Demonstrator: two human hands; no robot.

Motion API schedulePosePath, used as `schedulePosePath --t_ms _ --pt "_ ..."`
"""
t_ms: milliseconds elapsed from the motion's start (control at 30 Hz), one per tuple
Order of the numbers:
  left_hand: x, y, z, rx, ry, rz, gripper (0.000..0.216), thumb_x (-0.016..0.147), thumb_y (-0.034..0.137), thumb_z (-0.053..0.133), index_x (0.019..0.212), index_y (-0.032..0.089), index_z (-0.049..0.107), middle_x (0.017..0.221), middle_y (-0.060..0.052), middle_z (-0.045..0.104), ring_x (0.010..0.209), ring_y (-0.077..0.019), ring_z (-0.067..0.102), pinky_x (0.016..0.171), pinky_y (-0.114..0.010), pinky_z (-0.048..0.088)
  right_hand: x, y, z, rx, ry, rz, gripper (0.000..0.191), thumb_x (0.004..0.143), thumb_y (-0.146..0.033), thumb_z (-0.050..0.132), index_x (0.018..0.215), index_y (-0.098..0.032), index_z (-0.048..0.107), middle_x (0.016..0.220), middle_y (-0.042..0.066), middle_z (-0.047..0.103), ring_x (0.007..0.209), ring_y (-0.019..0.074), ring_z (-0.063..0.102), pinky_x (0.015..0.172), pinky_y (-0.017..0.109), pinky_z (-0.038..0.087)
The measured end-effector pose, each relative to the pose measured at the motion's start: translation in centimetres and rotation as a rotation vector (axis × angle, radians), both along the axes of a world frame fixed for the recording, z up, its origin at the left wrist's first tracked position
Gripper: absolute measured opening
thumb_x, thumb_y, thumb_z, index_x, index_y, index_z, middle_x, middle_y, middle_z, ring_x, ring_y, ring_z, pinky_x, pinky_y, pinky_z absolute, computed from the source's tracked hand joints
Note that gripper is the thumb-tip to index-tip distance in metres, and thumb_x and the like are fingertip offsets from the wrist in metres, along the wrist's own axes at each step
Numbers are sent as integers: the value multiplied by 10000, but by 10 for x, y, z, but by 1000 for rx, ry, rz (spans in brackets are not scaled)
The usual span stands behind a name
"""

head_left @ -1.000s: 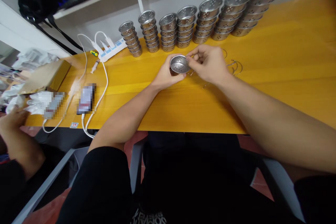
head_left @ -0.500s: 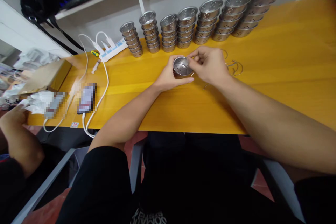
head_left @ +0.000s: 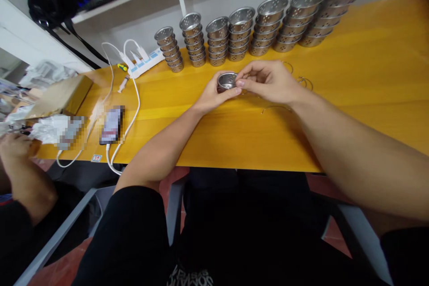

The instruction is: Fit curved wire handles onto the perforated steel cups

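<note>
A small perforated metal cup [head_left: 226, 81] is held just above the table in my left hand [head_left: 212, 94], its fingers wrapped round the side and the thumb along the front. Its open mouth faces up and a little toward me. My right hand [head_left: 268, 82] is closed, thumb and index finger pinched at the cup's right rim. Under these fingers shows a bit of thin wire, which the pinch seems to grip; the fingers hide most of it. Several curved wire hoops [head_left: 306, 82] lie on the table behind and beneath my right wrist.
Stacks of perforated metal cups [head_left: 239, 31] line the table's back edge. To the left are a power strip [head_left: 145, 63] with white cables, a syringe [head_left: 124, 84], a phone [head_left: 112, 125] and a cardboard box [head_left: 62, 98]. Another person's arm [head_left: 25, 165] rests at far left.
The cup has tilted, so less of its inside shows, and moved slightly left. My left thumb has come in against its front. My right fingers have shifted slightly down and left at the rim.
</note>
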State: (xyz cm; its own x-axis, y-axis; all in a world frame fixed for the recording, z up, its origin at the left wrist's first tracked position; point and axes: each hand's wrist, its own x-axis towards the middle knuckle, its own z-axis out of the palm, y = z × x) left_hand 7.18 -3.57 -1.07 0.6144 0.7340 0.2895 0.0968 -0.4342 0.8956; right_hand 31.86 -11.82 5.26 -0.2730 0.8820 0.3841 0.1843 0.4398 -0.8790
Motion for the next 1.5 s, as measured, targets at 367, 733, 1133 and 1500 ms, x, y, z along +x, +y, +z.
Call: schedulePosePath --t_ms 367,733,1133,1500 --pt "3 -3 1 137 62 72 952 932 607 1080 1662 241 591 1694 -206 766 1648 -462 762 1536 -750 570 -2 6 -3 -65 37 -22 713 780 -1015 1150 944 -400 829 754 14 713 698 271 621 656 512 586" --pt "2 -10 5 139 64 75 911 924 507 1070 1654 235 598 1655 -189 785 1575 -424 794 1499 -707 602 -1 8 -10 -26 5 -12 625 844 -896 1174 918 -366 851 846 37 770 757 282 652 712 515 628" --pt "0 7 -3 145 -2 141 972 920 643 1086 1652 285 556 1758 -211 746 1708 -435 740 1565 -723 552 3 9 -16 295 -167 -195 280 1176 -636 889 1099 -367 887 1394 155 871 1278 456 785 1103 715 688" --pt "-2 8 -8 188 13 103 1023 976 789 1037 1716 280 548 1774 -207 698 1709 -435 715 1526 -691 575 2 16 -35 307 -288 -101 204 1069 -384 928 1268 -371 975 1599 111 824 1392 465 819 1234 744 734"
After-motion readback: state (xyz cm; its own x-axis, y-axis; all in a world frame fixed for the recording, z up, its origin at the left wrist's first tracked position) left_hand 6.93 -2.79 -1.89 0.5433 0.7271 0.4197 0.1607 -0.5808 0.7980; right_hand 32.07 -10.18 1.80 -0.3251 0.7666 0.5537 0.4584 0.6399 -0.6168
